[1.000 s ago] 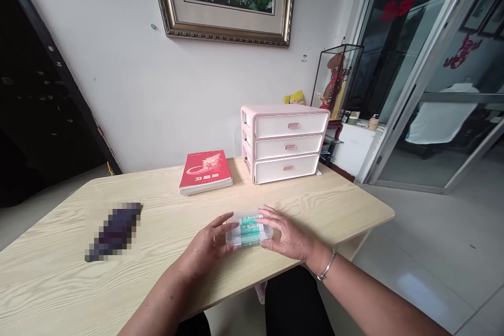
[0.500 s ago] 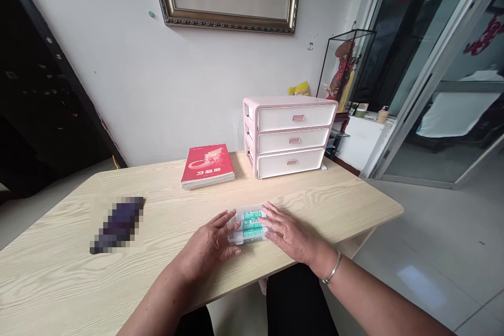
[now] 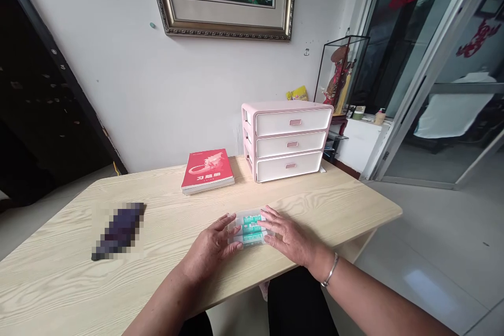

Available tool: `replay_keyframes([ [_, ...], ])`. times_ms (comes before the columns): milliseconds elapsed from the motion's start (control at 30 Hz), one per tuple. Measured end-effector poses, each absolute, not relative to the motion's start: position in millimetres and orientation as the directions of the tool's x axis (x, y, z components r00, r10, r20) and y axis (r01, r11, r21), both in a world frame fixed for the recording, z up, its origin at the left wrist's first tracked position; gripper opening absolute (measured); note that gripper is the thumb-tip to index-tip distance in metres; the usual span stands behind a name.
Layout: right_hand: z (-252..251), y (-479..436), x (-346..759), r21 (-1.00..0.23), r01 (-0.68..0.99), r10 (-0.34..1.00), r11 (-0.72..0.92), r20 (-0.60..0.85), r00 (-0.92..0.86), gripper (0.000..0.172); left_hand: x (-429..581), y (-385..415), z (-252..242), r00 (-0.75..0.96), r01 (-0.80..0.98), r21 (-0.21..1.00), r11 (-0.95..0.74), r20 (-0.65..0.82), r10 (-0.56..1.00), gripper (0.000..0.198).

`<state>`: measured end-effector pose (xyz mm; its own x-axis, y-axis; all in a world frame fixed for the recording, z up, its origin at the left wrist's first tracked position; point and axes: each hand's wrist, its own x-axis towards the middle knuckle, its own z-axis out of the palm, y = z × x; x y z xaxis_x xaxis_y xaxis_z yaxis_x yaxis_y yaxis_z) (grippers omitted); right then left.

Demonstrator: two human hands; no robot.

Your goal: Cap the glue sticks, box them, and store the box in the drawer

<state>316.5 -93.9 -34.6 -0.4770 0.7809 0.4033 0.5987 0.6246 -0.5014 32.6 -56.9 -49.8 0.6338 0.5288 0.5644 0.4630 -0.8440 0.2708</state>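
Note:
A clear plastic box (image 3: 253,213) lies on the table near its front edge, with several white tubes with teal labels (image 3: 252,227) side by side inside. My left hand (image 3: 212,244) rests at the box's left end, fingers spread and touching it, the thumb by its near left corner. At the right end, my right hand (image 3: 286,236) has its fingers spread over the box's edge, the thumb near the front corner. Neither hand is wrapped round the box. The fingers hide parts of both ends.
A red book (image 3: 208,170) lies farther back on the wood-grain table (image 3: 165,189). Beside it stands a pink and white three-drawer unit (image 3: 291,142), drawers closed. To the left is a dark pixelated object (image 3: 120,231). A yellow packet (image 3: 297,93) shows behind the drawers.
My left thumb has moved up against the box's near left corner. The right hand stays at the other end. The whole view has shifted slightly down in the picture.

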Motion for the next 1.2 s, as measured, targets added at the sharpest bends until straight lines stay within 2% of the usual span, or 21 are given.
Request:
replay_keyframes([
  [133,-41,-91,318,-0.461,0.597,0.754,0.656,0.439,-0.489,0.042,33,-53,-59,0.625,0.437,0.200,-0.877,0.634,0.456,0.041],
  [300,-46,-91,318,-0.341,0.626,0.702,0.701,0.485,-0.522,0.044,34,-58,-56,0.636,0.512,0.128,-0.850,0.608,0.475,0.044],
  [467,-42,-92,319,-0.318,0.628,0.692,0.710,0.477,-0.541,0.047,34,-58,-52,0.673,0.508,0.038,-0.860,0.607,0.424,0.049],
  [867,-49,-91,313,-0.292,0.640,0.682,0.711,0.511,-0.524,0.047,38,-59,-57,0.662,0.504,0.031,-0.863,0.627,0.410,0.047],
  [967,-45,-93,314,-0.321,0.631,0.692,0.706,0.501,-0.520,0.047,38,-61,-52,0.654,0.533,0.060,-0.844,0.604,0.455,0.046],
  [1067,-38,-96,315,-0.376,0.609,0.706,0.699,0.501,-0.501,0.046,41,-66,-45,0.627,0.589,0.144,-0.795,0.540,0.562,0.045],
  [1200,-40,-94,316,-0.517,0.552,0.747,0.655,0.552,-0.369,0.034,48,-71,-37,0.599,0.608,0.278,-0.744,0.455,0.659,0.041],
])
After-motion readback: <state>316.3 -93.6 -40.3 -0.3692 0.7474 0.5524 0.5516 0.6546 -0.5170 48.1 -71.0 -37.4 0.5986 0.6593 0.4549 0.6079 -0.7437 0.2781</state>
